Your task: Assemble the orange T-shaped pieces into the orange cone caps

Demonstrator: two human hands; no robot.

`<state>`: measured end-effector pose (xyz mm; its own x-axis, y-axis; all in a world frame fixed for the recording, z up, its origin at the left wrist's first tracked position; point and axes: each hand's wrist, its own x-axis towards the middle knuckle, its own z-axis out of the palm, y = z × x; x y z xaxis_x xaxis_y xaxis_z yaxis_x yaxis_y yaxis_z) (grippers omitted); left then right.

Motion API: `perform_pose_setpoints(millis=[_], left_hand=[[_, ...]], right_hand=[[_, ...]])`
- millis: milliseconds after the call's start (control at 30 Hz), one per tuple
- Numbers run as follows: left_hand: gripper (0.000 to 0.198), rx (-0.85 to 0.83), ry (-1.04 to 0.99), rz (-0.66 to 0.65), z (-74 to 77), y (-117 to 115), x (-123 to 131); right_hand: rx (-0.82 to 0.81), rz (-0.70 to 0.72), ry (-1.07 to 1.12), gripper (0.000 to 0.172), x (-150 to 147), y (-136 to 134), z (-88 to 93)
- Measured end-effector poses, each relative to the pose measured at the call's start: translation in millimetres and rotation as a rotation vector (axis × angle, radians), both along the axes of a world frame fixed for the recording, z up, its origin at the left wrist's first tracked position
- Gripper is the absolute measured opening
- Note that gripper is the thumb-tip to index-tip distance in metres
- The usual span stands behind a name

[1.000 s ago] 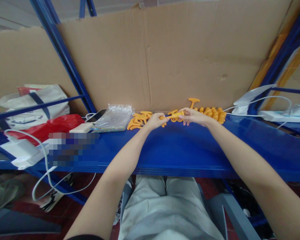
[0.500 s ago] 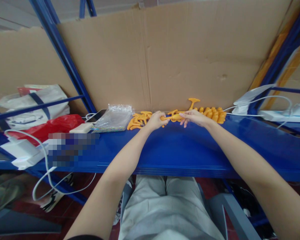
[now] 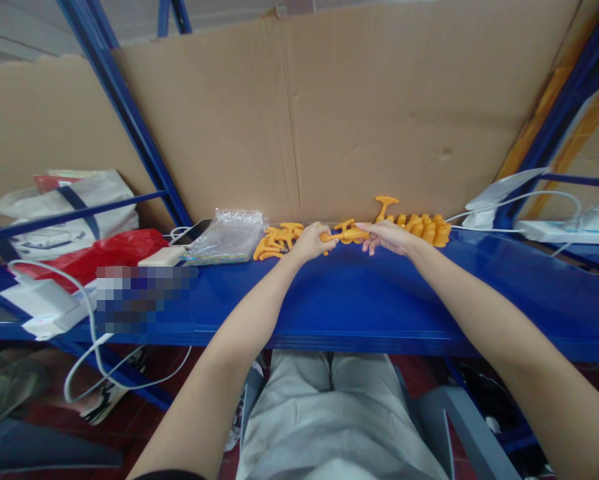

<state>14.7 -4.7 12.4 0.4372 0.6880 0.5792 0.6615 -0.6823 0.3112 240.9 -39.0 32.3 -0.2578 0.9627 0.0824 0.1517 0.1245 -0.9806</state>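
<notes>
Over the back part of the blue shelf, my left hand [image 3: 313,243] is closed round the handle end of an orange plastic T-handled screw [image 3: 333,237]. My right hand [image 3: 385,238] pinches an orange bottle-shaped plastic piece [image 3: 352,235], which lines up with the screw and meets it. How deep the screw goes in, I cannot make out. Left of my left hand lies a pile of orange T-shaped handles [image 3: 279,240]. Beyond my right hand several orange bottle-shaped pieces [image 3: 429,231] stand in rows. One T-handled piece [image 3: 386,206] sticks up behind my right hand.
Clear plastic bags [image 3: 226,238] lie left of the handles, with a phone [image 3: 199,231] behind. White chargers and cables [image 3: 44,300], a red bag [image 3: 109,255] and a canvas bag [image 3: 89,212] are further left. A cardboard sheet [image 3: 379,107] walls the back; a power strip [image 3: 554,231] is at right.
My right hand has shifted slightly on the bottle-shaped piece, its fingers now nearer the right end. My left hand stays in place on the screw's handle.
</notes>
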Motion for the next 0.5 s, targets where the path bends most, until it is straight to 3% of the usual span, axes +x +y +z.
perform_pose_setpoints(millis=[500], left_hand=[[0.019, 0.007, 0.034, 0.034, -2.9, 0.0, -0.1]], right_hand=[[-0.087, -0.028, 0.059, 0.027, -5.0, -0.8, 2.8]])
